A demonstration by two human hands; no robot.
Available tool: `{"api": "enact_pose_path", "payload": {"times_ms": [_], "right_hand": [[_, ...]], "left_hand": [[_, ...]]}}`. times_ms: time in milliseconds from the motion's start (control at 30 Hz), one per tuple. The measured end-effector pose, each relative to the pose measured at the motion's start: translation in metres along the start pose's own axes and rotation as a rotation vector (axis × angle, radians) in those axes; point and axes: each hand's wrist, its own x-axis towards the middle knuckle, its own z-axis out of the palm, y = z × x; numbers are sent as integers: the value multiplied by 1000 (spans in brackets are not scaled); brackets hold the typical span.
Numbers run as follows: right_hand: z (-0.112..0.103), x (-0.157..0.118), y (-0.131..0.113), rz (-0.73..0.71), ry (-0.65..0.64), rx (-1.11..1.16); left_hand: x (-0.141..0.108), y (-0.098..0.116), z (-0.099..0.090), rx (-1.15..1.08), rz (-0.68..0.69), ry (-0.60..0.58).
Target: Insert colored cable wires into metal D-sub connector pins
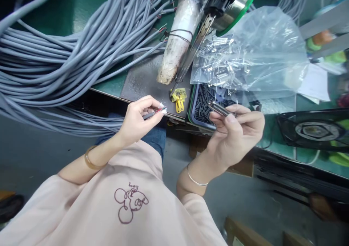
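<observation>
Pinched between the thumb and fingers of my left hand (143, 116) is the end of a grey cable (148, 115), its thin coloured wires showing at the fingertips. My right hand (231, 133) grips a narrow metal connector (219, 108) with a row of contacts, held over a tray of small dark parts (203, 102). Between the two hands, a yellow clip-like piece (179, 102) lies on a dark mat (144, 78). Just behind it points the tip of a soldering iron (188, 60), with a wrapped whitish tube (176, 46) alongside.
Large bundles of grey cable (73, 60) cover the left of the bench. A clear plastic bag (261, 53) of metal parts lies behind the tray. A solder spool (237, 11) with a green rim stands at the back. At the right is a black fan-like unit (313, 130).
</observation>
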Motion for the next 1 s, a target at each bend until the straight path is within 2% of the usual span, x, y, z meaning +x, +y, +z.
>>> {"api": "enact_pose_path", "payload": {"times_ms": [67, 167, 300, 367, 433, 567, 667, 733, 800, 900, 1000], "right_hand": [[3, -6, -1, 3, -21, -16], [7, -15, -3, -59, -17, -131], [10, -23, -2, -308, -29, -423], [9, -24, -1, -446, -126, -568], [8, -25, -1, -516, -260, -673], [9, -28, -1, -542, -493, -723], [11, -31, 0, -560, -563, -686], [13, -33, 1, -553, -534, -634], [15, -35, 2, -524, -453, -552], [18, -40, 3, -388, -311, -377], [20, -44, 4, -247, -248, -236]], "left_hand": [[0, 1, 1, -26, 16, 23], [1, 3, -1, -90, -32, 13], [5, 8, -5, -261, -175, -94], [7, 10, -6, -330, -255, -137], [8, 11, -5, -372, -319, -153], [8, 12, -3, -391, -356, -151], [7, 12, -1, -370, -328, -135], [7, 13, 1, -354, -301, -124], [7, 14, 3, -346, -281, -123], [7, 15, 5, -341, -275, -134], [5, 14, 7, -323, -296, -172]]}}
